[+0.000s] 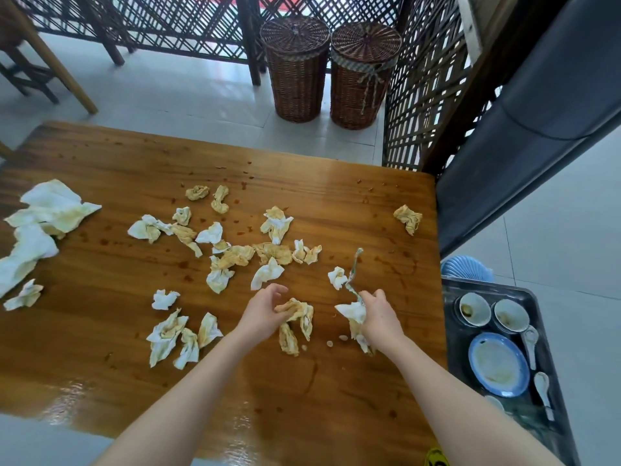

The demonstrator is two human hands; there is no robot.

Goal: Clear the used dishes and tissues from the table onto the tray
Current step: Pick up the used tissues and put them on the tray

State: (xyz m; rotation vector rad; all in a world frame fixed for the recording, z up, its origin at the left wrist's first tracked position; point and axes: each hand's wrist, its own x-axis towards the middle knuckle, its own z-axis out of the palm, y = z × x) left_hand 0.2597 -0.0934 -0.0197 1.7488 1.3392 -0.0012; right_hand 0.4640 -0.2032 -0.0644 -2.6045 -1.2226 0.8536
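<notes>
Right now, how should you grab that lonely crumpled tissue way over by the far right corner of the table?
Pinch the tissue from straight above, by its raised crumpled middle. It sits alone on the table, bunched up with nothing touching it, so probably fingers can close around the whole wad in one go.

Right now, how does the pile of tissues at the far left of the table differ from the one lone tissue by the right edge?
The left pile is several large, mostly white sheets lying loosely spread and overlapping; the lone tissue is a single small wad, tightly crumpled and stained yellow-brown nearly all over. The pile reaches the table's left edge, while the wad sits near the far right corner. Both are used and untouched by either hand.
</notes>
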